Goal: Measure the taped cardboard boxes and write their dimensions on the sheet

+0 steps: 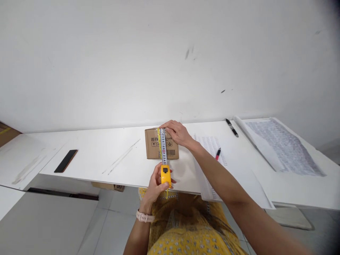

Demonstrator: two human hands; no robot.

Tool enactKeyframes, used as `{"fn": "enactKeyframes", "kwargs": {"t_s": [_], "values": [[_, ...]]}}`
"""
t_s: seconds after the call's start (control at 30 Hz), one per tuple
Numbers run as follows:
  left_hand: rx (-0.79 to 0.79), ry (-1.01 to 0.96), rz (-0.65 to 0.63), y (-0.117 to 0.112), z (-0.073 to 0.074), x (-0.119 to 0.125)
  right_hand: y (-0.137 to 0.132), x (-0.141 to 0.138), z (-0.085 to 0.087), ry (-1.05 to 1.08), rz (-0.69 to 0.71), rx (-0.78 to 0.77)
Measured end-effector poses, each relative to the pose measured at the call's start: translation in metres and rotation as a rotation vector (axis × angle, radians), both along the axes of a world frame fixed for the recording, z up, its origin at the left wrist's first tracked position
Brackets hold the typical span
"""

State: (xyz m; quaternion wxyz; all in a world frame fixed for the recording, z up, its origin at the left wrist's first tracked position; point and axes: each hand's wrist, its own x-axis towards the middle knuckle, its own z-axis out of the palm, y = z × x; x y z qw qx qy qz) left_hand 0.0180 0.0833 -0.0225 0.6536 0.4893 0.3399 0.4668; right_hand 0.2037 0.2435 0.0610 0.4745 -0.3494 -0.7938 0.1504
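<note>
A small brown cardboard box (151, 150) with printed marks and a barcode lies on the white desk. Across its top runs the pulled-out blade of a yellow tape measure (165, 175), beside a strip of yellow tape. My left hand (155, 184) is closed around the tape measure's case at the near side of the box. At the far edge of the box, my right hand (176, 132) pinches the blade's end against the cardboard; its fingertips partly cover the printing.
Right of the box lie printed sheets (239, 180), a red-and-black pen (218, 154), a black pen (232, 128) and a stack of written paper (284, 148). A dark flat phone-like object (66, 161) rests at left. The white wall (132, 63) rises directly behind the desk (92, 148).
</note>
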Motion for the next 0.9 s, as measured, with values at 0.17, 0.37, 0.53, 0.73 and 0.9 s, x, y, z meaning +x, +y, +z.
{"fn": "enactKeyframes", "kwargs": {"t_s": [0.17, 0.37, 0.53, 0.73, 0.9], "values": [[-0.037, -0.107, -0.022, 0.006, -0.014, -0.003, 0.000, 0.000, 0.000, 0.021, -0.004, 0.007], [-0.035, -0.110, -0.009, 0.006, -0.015, -0.001, -0.002, 0.000, -0.002, 0.019, 0.003, 0.000], [-0.054, -0.302, -0.016, -0.005, -0.010, -0.005, 0.000, 0.000, -0.004, 0.067, -0.026, 0.030], [0.057, -0.309, 0.015, -0.043, 0.020, -0.030, -0.045, -0.026, -0.035, 0.013, -0.158, 0.229], [-0.028, -0.057, 0.100, -0.066, 0.027, -0.042, -0.099, -0.042, -0.063, -0.020, -0.076, 0.224]]}}
